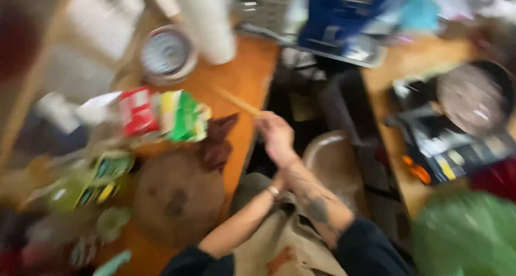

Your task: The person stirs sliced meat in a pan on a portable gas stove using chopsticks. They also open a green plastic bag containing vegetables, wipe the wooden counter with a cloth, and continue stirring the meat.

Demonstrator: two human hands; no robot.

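Note:
The picture is blurred by motion. My right hand (277,137) is raised beside the edge of an orange wooden counter (244,77) and is shut on a thin pale wooden stick (238,102) that points up and left over it. The forearm behind that hand is tattooed. My left hand (278,182), with a bracelet at the wrist, rests against my right forearm and is mostly hidden by it. A round brown wooden board (177,196) lies on the counter near my left arm, with a dark brown cloth (217,142) next to it.
A red, yellow and green packet (161,115), a round white dial (166,54) and a white cylinder (207,20) stand on the counter. A second wooden table (408,61) at the right carries a dark round pan (473,96). A green bag (467,235) lies low at the right.

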